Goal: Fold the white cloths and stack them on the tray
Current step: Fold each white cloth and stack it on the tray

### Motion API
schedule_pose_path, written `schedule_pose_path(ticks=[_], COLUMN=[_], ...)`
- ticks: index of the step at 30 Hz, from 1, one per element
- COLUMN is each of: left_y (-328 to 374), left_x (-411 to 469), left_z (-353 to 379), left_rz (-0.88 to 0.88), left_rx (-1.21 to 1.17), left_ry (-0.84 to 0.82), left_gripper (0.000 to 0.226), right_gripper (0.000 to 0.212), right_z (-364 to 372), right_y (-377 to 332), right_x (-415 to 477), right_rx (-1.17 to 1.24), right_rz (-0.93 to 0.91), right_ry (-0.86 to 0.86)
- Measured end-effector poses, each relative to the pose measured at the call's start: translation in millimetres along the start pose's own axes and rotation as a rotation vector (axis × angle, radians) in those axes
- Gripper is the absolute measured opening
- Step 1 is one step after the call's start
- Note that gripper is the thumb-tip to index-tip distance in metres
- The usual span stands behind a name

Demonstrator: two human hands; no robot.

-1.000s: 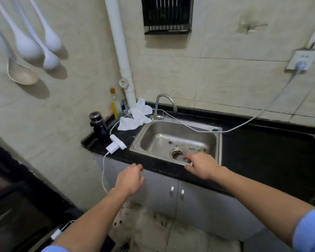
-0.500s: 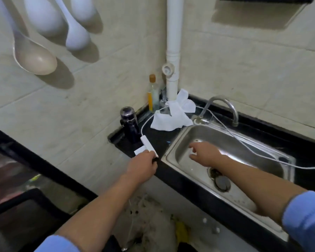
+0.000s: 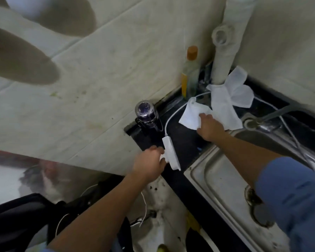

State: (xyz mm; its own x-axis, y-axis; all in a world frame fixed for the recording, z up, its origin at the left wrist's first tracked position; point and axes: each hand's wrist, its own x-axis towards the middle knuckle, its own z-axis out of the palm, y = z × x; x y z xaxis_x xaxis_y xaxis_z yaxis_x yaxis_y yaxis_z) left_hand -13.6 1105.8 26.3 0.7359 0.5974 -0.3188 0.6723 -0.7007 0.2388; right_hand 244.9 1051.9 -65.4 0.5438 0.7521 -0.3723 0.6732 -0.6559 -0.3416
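- now, head view: right hand (image 3: 210,127) grips a cloth (image 3: 190,117) at 1 o'clock on the counter (image 3: 185,140), above the sink (image 3: 216,177).
- second cloth (image 3: 231,96) lies crumpled toward 2 o'clock, touching it.
- left hand (image 3: 149,165) holds the adapter (image 3: 171,154) near centre.

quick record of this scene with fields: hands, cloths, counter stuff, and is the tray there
left hand: holds adapter at counter edge
right hand: on near cloth, grip unclear
far cloth: crumpled, unfolded, by pipe
counter: also flask, bottle
sink: right of adapter
tray: not in view
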Motion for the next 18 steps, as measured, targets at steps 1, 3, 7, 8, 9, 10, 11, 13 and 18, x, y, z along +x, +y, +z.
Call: schedule_pose_path(ticks=[1, 3, 7, 8, 9, 10, 11, 13, 18], left_y=[-1, -4, -10, -11, -11, -11, -11, -8, 5], left_x=[2, 6, 8, 7, 7, 6, 5, 1, -20], left_z=[2, 6, 8, 7, 6, 4, 2, -4, -8], left_rz=[-0.009, -0.022, -0.029, -0.029, -0.028, -0.024, -0.014, 0.020, 0.159], left_rx=[-0.004, -0.020, -0.031, -0.035, -0.037, -0.035, -0.031, -0.025, -0.010], left_ry=[-0.008, -0.018, -0.014, -0.014, -0.011, -0.010, -0.009, -0.001, 0.026], left_gripper=[0.032, 0.032, 0.029, 0.030, 0.030, 0.031, 0.031, 0.032, 0.034], right_gripper=[0.058, 0.043, 0.026, 0.026, 0.026, 0.027, 0.027, 0.026, 0.026], right_z=[6, 17, 21, 18, 13, 7, 0, -14, -40], right_y=[0, 2, 7, 7, 6, 6, 6, 8, 21], right_x=[6, 13, 16, 13, 9, 4, -2, -22, -105], right_rx=[-0.028, -0.080, 0.000, 0.053, 0.095, 0.125, 0.138, 0.141, 0.137], right_rz=[0.015, 0.027, -0.011, -0.008, -0.008, -0.010, -0.009, 0.011, 0.053], right_ry=[-0.005, -0.012, 0.014, 0.047, 0.094, 0.135, 0.177, 0.245, 0.363])
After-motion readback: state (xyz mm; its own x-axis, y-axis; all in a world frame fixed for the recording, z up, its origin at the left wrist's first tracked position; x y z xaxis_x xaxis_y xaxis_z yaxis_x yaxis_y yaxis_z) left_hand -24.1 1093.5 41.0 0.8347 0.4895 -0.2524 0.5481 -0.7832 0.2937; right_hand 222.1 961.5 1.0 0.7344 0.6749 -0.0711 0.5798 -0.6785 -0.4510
